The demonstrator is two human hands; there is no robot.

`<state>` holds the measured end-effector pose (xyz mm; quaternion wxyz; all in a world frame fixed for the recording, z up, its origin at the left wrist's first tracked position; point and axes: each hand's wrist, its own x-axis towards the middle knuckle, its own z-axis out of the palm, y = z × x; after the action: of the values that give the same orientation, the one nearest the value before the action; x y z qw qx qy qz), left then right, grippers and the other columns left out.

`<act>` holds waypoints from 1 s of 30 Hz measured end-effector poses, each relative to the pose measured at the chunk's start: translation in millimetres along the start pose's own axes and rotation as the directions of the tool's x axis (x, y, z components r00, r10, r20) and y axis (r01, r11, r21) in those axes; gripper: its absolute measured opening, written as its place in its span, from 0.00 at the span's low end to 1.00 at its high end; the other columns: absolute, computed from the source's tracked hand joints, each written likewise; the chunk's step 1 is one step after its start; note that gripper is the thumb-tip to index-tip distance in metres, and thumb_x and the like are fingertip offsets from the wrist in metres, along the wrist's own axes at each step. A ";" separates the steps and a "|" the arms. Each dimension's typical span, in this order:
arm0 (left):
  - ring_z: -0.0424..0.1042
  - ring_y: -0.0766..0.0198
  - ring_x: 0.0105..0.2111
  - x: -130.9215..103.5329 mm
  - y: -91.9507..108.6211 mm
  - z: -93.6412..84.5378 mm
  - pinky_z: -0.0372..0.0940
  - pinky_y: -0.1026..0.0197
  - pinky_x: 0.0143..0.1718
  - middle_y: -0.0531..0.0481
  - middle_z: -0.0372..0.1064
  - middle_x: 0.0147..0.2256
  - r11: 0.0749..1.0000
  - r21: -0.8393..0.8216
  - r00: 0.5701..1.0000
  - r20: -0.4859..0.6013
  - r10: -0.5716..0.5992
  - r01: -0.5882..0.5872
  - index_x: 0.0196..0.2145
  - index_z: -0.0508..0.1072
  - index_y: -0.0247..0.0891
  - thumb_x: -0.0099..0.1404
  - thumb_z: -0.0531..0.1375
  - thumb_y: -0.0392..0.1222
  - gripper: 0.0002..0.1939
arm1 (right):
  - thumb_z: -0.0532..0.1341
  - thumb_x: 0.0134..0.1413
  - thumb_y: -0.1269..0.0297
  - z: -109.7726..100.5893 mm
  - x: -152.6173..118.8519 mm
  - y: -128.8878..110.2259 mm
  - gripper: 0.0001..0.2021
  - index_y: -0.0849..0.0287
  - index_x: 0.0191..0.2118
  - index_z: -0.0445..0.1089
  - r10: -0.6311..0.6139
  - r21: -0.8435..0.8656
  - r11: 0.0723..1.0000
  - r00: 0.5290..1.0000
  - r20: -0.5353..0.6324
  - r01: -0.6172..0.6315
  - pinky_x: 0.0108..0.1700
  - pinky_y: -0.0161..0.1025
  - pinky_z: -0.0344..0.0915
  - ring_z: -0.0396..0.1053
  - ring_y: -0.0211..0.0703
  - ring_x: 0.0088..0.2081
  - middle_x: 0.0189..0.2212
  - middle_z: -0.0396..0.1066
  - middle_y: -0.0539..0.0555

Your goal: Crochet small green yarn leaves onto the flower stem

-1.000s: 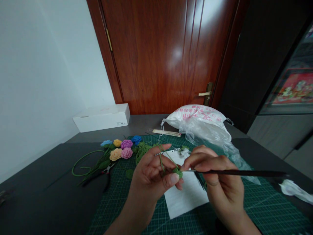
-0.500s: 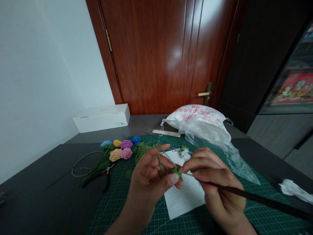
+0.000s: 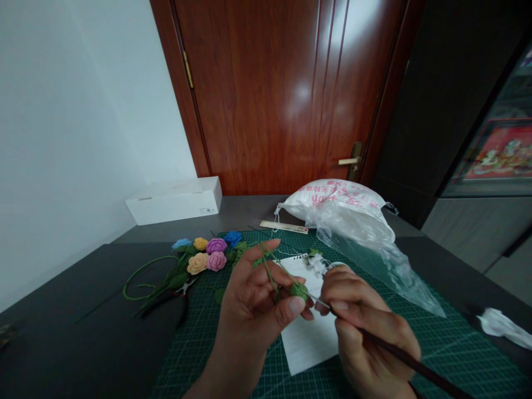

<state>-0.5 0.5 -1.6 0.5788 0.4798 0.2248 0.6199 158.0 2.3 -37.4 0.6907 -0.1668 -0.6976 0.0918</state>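
Note:
My left hand [image 3: 260,302] pinches a small green crocheted piece [image 3: 299,290] between thumb and fingers, with green yarn [image 3: 272,274] running over its raised index finger. In my right hand [image 3: 372,327] is a crochet hook with a long dark handle [image 3: 409,359]; its thin metal tip touches the green piece. Beneath both hands lies a white notepad sheet [image 3: 310,338] on a green cutting mat [image 3: 199,338]. A tuft of white fibre [image 3: 316,265] rests near the sheet's top.
Crocheted flowers [image 3: 216,245] with green stems and dark-handled pliers [image 3: 183,307] are at the left. A white box [image 3: 177,202], a ruler [image 3: 284,226] and a white bag [image 3: 341,199] in clear plastic stand behind. Crumpled white tissue [image 3: 502,327] lies far right.
My right hand has moved slightly down and away from the green piece, and the hook's handle now slants more steeply. The left index finger has shifted a little to the left.

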 end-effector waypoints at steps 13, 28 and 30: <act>0.76 0.65 0.31 -0.9 0.2 6.5 0.73 0.63 0.34 0.58 0.71 0.30 0.999 -0.044 0.994 -0.103 0.024 -0.029 0.55 0.71 0.45 0.55 0.71 0.28 0.31 | 0.59 0.59 0.71 16.5 -0.1 -12.9 0.09 0.51 0.43 0.72 0.070 -0.233 0.969 0.997 -0.030 -0.075 0.37 0.48 0.70 0.71 0.47 0.31 0.29 0.75 0.52; 0.74 0.66 0.27 3.9 -1.2 3.3 0.75 0.62 0.27 0.57 0.70 0.33 0.982 0.174 0.997 -0.006 0.075 -0.073 0.63 0.59 0.49 0.60 0.68 0.30 0.38 | 0.56 0.66 0.71 6.9 9.5 -7.0 0.07 0.54 0.45 0.67 -0.053 -0.198 0.980 0.994 -0.094 0.033 0.44 0.52 0.66 0.70 0.44 0.32 0.30 0.71 0.51; 0.74 0.67 0.26 3.8 -0.7 2.2 0.74 0.63 0.28 0.56 0.71 0.33 0.984 0.168 0.999 0.020 0.050 -0.053 0.63 0.59 0.48 0.61 0.68 0.30 0.37 | 0.56 0.67 0.70 6.7 6.8 -5.5 0.05 0.55 0.43 0.68 0.078 -0.082 0.992 0.982 -0.173 -0.093 0.42 0.48 0.66 0.69 0.43 0.32 0.28 0.68 0.50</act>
<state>2.2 3.6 0.1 0.5219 0.5373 0.2592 0.6097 150.9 0.3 -29.3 0.7348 -0.2347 -0.6319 0.0752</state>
